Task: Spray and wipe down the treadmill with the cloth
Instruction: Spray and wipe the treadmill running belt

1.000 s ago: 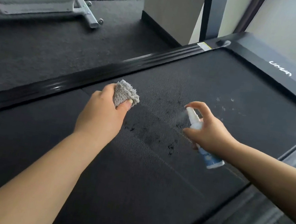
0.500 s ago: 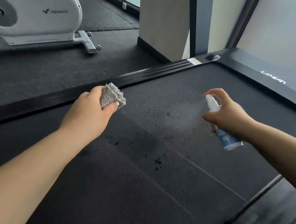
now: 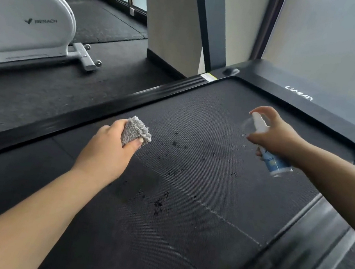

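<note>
Spray point has moved up the belt (image 3: 190, 240) over the last second: right hand (image 3: 275, 135) now holds the spray bottle (image 3: 277, 164) nearer the front cover with the logo, well apart from the first dark wet patch at mid-belt. Fresh droplets now dot the belt between the two hands; fewer showed there a second ago. Index finger sits on the nozzle top, other fingers wrapped round the bottle body. A faint haze hangs at the nozzle, so my read is a pump in progress or just finished.

Left hand (image 3: 109, 151) barely shifts: fingers and thumb pinch the folded grey cloth (image 3: 136, 130), held above the belt near the left side rail (image 3: 82, 117), not touching the surface as far as I can tell.

Meaning: treadmill is in the spray phase, coverage widening forward; wiping not started. Wet area now spans mid to front belt, so the cloth pass looks due next.

Count:
- hands: 2
- cloth: 1
- spray bottle: 1
- treadmill: 1
- white exercise machine (image 3: 25, 21): 1, on the floor mat to the left, untouched
</note>
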Demonstrator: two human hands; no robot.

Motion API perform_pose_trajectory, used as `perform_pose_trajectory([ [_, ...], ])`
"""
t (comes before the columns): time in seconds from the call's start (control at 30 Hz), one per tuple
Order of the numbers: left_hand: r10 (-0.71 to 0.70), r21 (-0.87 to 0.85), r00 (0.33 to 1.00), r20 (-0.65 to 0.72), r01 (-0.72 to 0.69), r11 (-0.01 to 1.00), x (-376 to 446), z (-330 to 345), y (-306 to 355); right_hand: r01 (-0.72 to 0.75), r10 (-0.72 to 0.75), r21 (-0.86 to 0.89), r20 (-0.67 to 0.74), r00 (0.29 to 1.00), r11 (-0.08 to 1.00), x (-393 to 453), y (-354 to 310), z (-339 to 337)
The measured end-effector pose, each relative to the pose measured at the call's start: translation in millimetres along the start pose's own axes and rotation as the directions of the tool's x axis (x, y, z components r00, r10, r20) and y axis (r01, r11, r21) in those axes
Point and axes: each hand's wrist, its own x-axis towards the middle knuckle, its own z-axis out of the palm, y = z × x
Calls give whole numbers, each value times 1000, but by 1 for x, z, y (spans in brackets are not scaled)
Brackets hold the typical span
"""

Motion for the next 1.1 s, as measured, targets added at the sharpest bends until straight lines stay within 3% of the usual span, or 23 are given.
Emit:
perform_pose_trajectory([
  [0.2, -41, 12, 999, -3, 41, 999, 6, -4, 4, 100, -109, 72, 130, 986, 992, 2, -25, 10],
  [0.47, -136, 80, 983, -122, 146, 986, 11, -52, -20, 266, -287, 107, 337, 897, 958, -13, -79, 80],
  [0.87, -175, 107, 963, -206, 200, 974, -3, -97, -68, 343, -335, 106, 602, 725, 933, -58, -95, 144],
  [0.97, -166, 107, 965, -202, 191, 976, -6, -99, -75, 327, -332, 120, 588, 737, 937, -64, -94, 142],
  [1.1, -160, 112, 973, -164, 180, 977, -14, -86, -80, 273, -323, 176, 426, 845, 946, -56, -80, 127],
])
